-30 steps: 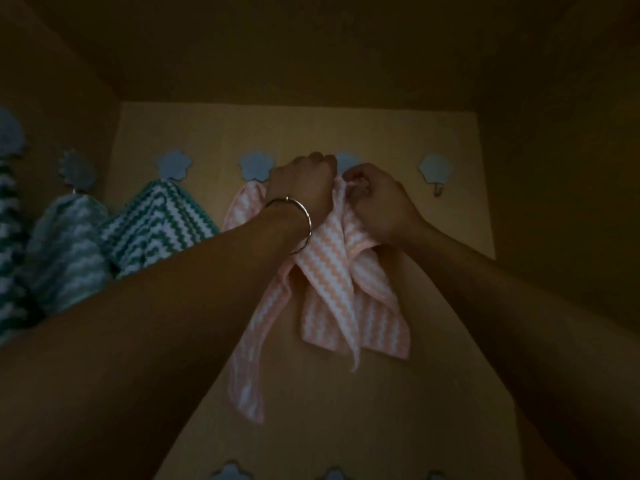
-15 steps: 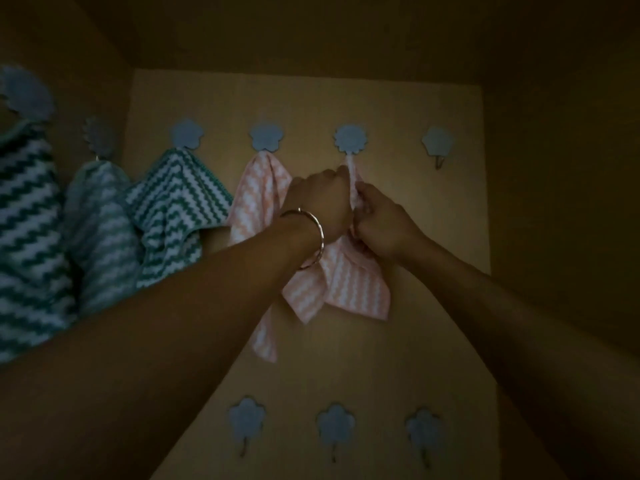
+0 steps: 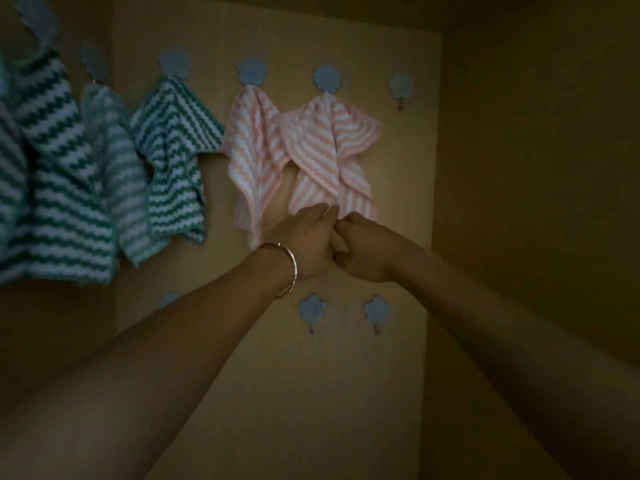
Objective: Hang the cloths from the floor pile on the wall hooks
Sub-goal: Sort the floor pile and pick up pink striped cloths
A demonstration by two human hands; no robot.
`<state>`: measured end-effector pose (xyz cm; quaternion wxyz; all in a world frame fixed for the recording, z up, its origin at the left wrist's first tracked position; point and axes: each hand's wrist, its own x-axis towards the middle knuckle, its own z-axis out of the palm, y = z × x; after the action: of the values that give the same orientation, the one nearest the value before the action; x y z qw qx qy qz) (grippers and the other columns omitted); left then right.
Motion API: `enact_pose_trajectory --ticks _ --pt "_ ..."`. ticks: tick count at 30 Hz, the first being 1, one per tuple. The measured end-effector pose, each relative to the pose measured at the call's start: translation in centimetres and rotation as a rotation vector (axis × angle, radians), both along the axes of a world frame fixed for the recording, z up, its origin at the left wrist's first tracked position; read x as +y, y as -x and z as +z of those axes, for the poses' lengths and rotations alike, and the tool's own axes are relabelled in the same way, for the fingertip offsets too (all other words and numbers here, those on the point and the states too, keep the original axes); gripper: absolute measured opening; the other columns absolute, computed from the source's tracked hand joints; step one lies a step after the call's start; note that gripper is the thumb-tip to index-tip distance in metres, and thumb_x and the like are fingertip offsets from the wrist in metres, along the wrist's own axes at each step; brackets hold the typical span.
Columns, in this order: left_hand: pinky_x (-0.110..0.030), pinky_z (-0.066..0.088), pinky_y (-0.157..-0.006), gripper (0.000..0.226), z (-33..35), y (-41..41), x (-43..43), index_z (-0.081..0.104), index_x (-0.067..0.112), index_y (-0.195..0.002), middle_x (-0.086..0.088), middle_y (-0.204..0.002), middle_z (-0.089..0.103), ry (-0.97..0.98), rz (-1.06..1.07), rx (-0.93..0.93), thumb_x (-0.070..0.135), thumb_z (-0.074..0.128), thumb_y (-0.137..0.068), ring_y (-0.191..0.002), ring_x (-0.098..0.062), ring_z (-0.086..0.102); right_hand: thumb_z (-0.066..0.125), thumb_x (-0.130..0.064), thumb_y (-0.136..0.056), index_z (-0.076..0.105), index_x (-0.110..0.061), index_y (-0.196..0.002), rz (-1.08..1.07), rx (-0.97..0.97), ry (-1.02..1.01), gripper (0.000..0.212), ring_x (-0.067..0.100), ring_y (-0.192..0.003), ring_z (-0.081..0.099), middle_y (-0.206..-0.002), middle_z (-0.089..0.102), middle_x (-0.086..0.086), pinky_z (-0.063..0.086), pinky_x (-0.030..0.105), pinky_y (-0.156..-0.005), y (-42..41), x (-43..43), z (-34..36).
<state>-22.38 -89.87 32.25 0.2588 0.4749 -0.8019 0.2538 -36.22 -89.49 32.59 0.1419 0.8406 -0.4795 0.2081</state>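
Green-and-white zigzag terry cloth [image 3: 52, 174] hangs at the far left from a blue flower-shaped wall hook [image 3: 38, 15], close to my eyes and blurred. Just beside it droops a paler green striped cloth [image 3: 114, 168], partly tucked behind the first. Next comes a third green-and-white striped cloth [image 3: 176, 161], hung by one corner from the blue flower hook [image 3: 175, 62] on the tan wall panel [image 3: 346, 393].

Further right, a pink-and-white striped cloth [image 3: 254, 154] hangs from its own hook. Its edge touches a second pink-and-white striped cloth [image 3: 332, 143], which hangs by a corner from the fifth blue hook [image 3: 327, 77].

At that second pink cloth's bottom hem my left hand [image 3: 304, 244] reaches up, a thin metal bangle [image 3: 289, 268] on the wrist and the fingertips [image 3: 325, 211] against the hem. I see only the back of the hand, so I cannot tell whether it pinches the fabric. My right hand [image 3: 363, 251] presses against the left, fingers curled inward at the same hem. Whether they hold cloth is hidden too.

Below my hands sit two more blue flower hooks [image 3: 312, 308] [image 3: 377, 310]. Top right, a sixth hook [image 3: 401, 88] shows its metal prong.
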Motion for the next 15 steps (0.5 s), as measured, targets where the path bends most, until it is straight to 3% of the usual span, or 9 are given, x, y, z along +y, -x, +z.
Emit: enact_pose_trajectory --ticks 4,12,15 --pt "-0.035 0.037 -0.101 0.064 -1.6 0.1 2.1 0.022 0.008 -0.147 -0.011 -0.147 0.033 0.029 -0.033 -0.044 0.015 0.049 -0.089 -0.131 -0.028 0.036 0.048 -0.021 -0.096 0.019 -0.022 -0.152 -0.055 0.042 -0.029 0.063 0.028 -0.128 0.042 -0.144 0.034 0.01 0.038 0.03 -0.097 1.0 3.3 -1.3" --pt "-0.039 0.039 -0.1 0.067 -7.4 1.8 7.2 0.013 0.013 -0.149 -0.005 -0.148 0.031 -0.113 -0.17 -0.066 0.024 0.046 -0.092 -0.133 -0.024 0.032 0.048 -0.026 -0.096 0.025 -0.019 -0.149 -0.261 -0.006 -0.096 0.058 0.029 -0.122 0.047 -0.138 0.037 0.008 0.037 0.031 -0.089 2.3 10.1 -7.3" --pt "-0.038 0.042 -0.096 0.068 -10.4 3.5 9.5 0.009 0.015 -0.15 -0.005 -0.149 0.031 -0.205 -0.285 -0.049 0.025 0.045 -0.094 -0.134 -0.023 0.032 0.048 -0.028 -0.096 0.028 -0.022 -0.148 -0.348 -0.045 -0.151 0.056 0.029 -0.123 0.048 -0.139 0.036 0.005 0.042 0.036 -0.096 3.4 13.5 -10.0"
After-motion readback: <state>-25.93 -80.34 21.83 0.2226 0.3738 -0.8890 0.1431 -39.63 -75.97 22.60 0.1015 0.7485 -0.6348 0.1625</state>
